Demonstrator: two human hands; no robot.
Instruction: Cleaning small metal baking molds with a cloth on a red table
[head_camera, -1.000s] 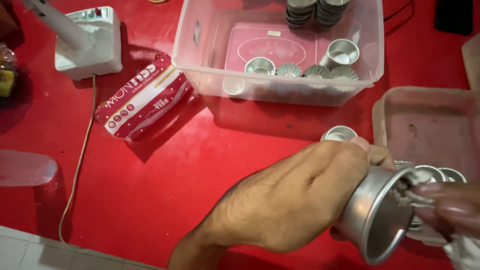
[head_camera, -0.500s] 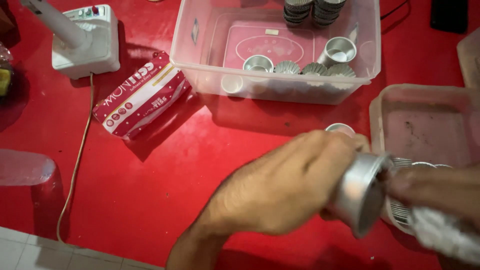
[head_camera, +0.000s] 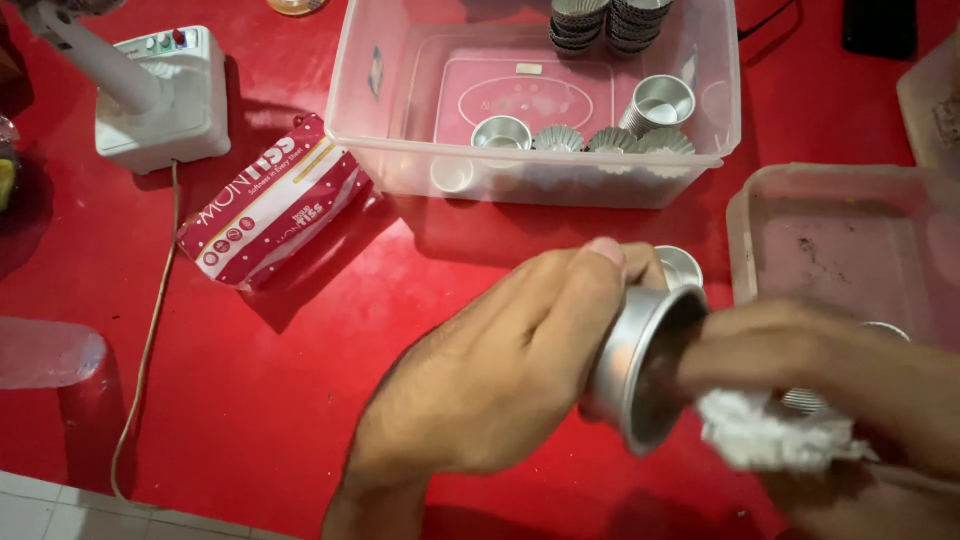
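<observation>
Above the red table (head_camera: 250, 400), left hand (head_camera: 500, 370) grips metal cup (head_camera: 640, 365) sideways, mouth facing right hand (head_camera: 830, 370) clutching tissue (head_camera: 760, 435).

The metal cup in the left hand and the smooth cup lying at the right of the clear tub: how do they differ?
The held metal cup is gripped on its side by the left hand, mouth facing the right hand and its white tissue; the tub cup lies tilted and untouched inside the clear tub. The held one looks larger, being nearer the camera. Both are smooth, silvery and tapered.
</observation>
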